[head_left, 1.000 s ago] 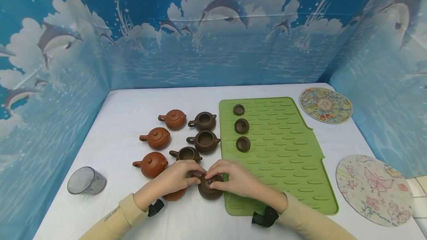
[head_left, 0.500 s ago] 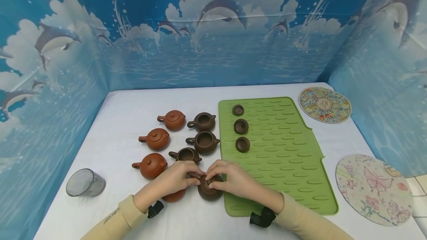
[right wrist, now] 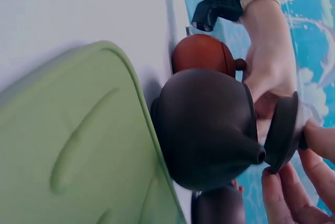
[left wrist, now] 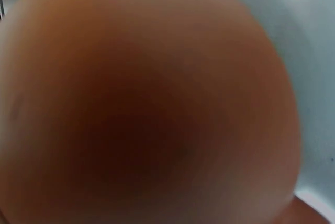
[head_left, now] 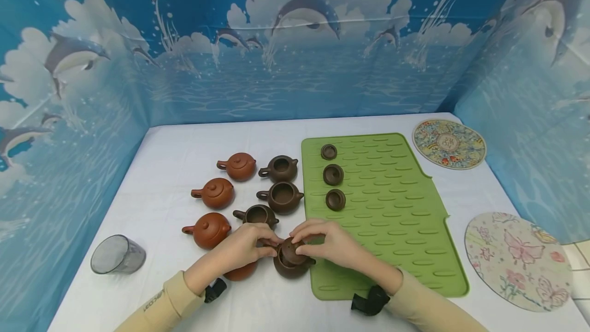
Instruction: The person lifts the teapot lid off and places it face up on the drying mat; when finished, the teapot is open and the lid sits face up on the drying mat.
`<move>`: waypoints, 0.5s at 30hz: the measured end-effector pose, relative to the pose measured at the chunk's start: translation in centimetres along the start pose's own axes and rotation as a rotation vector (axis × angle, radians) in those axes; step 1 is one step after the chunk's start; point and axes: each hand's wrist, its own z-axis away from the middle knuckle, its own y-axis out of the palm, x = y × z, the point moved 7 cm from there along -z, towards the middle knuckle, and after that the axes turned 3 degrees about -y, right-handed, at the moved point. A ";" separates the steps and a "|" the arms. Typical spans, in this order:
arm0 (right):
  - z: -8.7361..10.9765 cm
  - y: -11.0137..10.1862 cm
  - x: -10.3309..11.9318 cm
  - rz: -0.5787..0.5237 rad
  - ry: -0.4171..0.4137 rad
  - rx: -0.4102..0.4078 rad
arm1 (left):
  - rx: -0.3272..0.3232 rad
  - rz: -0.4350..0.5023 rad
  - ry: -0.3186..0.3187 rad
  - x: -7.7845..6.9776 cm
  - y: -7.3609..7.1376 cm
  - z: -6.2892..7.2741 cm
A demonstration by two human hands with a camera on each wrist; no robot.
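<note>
A dark brown teapot (head_left: pixel 289 272) stands at the near left edge of the green mat. My left hand (head_left: pixel 246 245) grips its handle side; the fingers hide the handle itself. With thumb and fingertips my right hand (head_left: pixel 329 242) pinches the teapot's lid (head_left: pixel 292 251). In the right wrist view that lid (right wrist: pixel 282 130) is tilted and apart from the teapot's mouth, beside the spout. Blurred skin of the left hand (left wrist: pixel 146 98) fills most of the left wrist view. Behind the left wrist, a reddish teapot (head_left: pixel 241 272) is partly hidden.
Three lidless dark teapots (head_left: pixel 282 197) stand farther back, left of the green mat (head_left: pixel 382 219). Three dark lids (head_left: pixel 333 174) lie on the mat. Reddish lidded teapots (head_left: pixel 213 192) form a column at left. A grey glass (head_left: pixel 118 254) lies leftmost; round patterned mats (head_left: pixel 518 263) lie right.
The right hand has lifted the lid off the dark teapot and tilted it, uncovering part of the mouth. The left hand stays at the handle.
</note>
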 end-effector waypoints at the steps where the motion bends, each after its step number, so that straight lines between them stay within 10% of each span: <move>1: 0.2 -0.3 -0.3 -0.038 0.023 -0.007 | 0.000 0.000 -0.001 0.0 0.0 0.0; 15: 2.7 -3.0 -5.0 -0.511 0.331 -0.103 | -0.001 0.022 -0.003 0.1 -0.1 -0.1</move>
